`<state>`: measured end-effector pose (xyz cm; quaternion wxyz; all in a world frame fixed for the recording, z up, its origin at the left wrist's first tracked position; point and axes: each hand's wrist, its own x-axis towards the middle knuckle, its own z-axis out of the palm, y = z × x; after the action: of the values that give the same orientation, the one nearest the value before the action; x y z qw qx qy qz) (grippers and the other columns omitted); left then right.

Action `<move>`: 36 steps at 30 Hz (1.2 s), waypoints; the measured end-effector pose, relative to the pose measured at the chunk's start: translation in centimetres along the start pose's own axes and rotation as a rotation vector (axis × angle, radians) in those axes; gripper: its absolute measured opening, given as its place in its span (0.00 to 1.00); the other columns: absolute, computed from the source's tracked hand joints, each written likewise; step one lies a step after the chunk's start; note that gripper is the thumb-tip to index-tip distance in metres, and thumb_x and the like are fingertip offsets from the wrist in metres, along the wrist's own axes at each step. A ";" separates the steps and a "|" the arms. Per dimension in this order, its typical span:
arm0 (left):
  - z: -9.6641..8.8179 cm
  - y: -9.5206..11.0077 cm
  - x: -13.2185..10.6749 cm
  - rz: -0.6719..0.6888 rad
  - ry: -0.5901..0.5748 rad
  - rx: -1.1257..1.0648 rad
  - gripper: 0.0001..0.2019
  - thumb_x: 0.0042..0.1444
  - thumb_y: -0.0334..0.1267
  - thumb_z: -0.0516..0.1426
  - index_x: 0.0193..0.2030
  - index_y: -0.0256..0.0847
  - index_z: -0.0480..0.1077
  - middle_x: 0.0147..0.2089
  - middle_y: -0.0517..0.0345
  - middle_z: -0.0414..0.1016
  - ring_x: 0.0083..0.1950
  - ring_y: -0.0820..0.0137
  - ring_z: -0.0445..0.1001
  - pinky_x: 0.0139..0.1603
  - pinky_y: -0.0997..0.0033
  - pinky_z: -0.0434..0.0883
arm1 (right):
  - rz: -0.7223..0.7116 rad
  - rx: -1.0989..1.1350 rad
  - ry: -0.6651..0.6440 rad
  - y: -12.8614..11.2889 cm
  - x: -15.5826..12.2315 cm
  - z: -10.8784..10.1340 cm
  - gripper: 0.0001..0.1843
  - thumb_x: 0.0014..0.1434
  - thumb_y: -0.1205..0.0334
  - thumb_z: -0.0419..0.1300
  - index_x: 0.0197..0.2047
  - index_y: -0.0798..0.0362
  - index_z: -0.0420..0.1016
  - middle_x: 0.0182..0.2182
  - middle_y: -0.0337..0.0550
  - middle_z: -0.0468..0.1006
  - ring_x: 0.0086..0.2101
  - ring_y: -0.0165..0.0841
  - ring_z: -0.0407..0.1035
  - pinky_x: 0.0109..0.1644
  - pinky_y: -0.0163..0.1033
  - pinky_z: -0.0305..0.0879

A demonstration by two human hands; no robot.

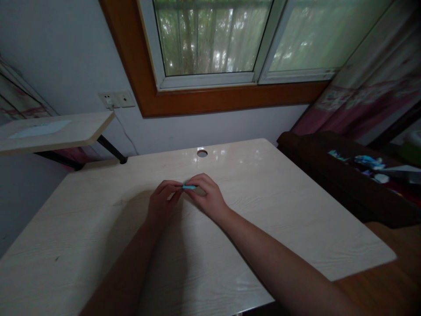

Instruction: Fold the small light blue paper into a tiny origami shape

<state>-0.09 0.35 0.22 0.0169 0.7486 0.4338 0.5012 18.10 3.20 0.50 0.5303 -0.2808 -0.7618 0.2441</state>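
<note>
Both of my hands meet over the middle of the desk (263, 210), pinching one small light-blue object (189, 187). It is thin and lies sideways between my fingertips; its exact kind is too small to make out. My left hand (162, 199) grips its left end between thumb and fingers. From the other side, my right hand (207, 195) holds it with thumb and index finger, and a gap shows inside the curl of those fingers. Part of the object is covered by my fingertips.
A raised shelf (75, 131) on black legs stands at the back left, with a paper (41, 128) on it. Behind it a cord runs from a wall socket (116, 100). The desk has a round cable hole (202, 153). Dark furniture (329, 175) with assorted items stands at right.
</note>
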 end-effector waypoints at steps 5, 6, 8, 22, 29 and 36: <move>0.0 0.1 0.1 0.012 -0.020 0.009 0.02 0.60 0.31 0.60 0.37 0.42 0.72 0.41 0.56 0.77 0.43 0.70 0.77 0.45 0.68 0.75 | -0.003 -0.012 -0.012 0.1 0.0 0.0 0.07 0.61 0.60 0.63 0.43 0.48 0.78 0.39 0.46 0.77 0.42 0.36 0.71 0.47 0.44 0.70; 0.0 0.0 0.1 0.010 -0.019 0.011 0.02 0.60 0.32 0.60 0.37 0.42 0.72 0.41 0.56 0.77 0.43 0.70 0.77 0.45 0.67 0.75 | -0.001 -0.010 -0.011 0.1 0.0 0.0 0.06 0.61 0.61 0.63 0.43 0.48 0.78 0.38 0.45 0.77 0.41 0.36 0.71 0.47 0.44 0.70; 0.0 0.0 0.0 0.008 -0.018 0.010 0.01 0.61 0.33 0.59 0.37 0.42 0.72 0.40 0.55 0.77 0.42 0.70 0.77 0.45 0.67 0.76 | 0.004 0.000 -0.003 0.0 0.0 0.0 0.06 0.62 0.61 0.63 0.43 0.48 0.78 0.38 0.45 0.77 0.41 0.36 0.71 0.46 0.44 0.70; -0.1 0.0 0.1 0.022 -0.034 -0.011 0.02 0.60 0.31 0.60 0.37 0.42 0.73 0.40 0.55 0.78 0.42 0.70 0.77 0.44 0.69 0.75 | 0.038 0.048 -0.002 -0.2 0.0 0.0 0.04 0.62 0.61 0.63 0.41 0.49 0.78 0.36 0.44 0.77 0.39 0.34 0.71 0.44 0.41 0.69; 0.0 0.0 -0.1 0.013 -0.039 -0.015 0.02 0.60 0.32 0.60 0.37 0.42 0.73 0.41 0.55 0.78 0.42 0.70 0.77 0.43 0.69 0.76 | 0.035 0.043 0.000 -0.2 0.0 0.0 0.04 0.61 0.61 0.63 0.40 0.50 0.78 0.36 0.44 0.77 0.39 0.34 0.71 0.43 0.41 0.70; 0.0 0.1 0.0 -0.034 -0.047 -0.030 0.01 0.61 0.34 0.60 0.37 0.42 0.73 0.40 0.54 0.77 0.42 0.69 0.77 0.44 0.66 0.76 | 0.032 0.023 -0.015 0.0 -0.1 0.0 0.05 0.62 0.59 0.62 0.41 0.49 0.77 0.36 0.44 0.76 0.39 0.34 0.71 0.43 0.41 0.69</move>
<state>-0.06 0.32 0.27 0.0470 0.7523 0.4383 0.4896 18.14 3.11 0.49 0.5237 -0.2849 -0.7585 0.2632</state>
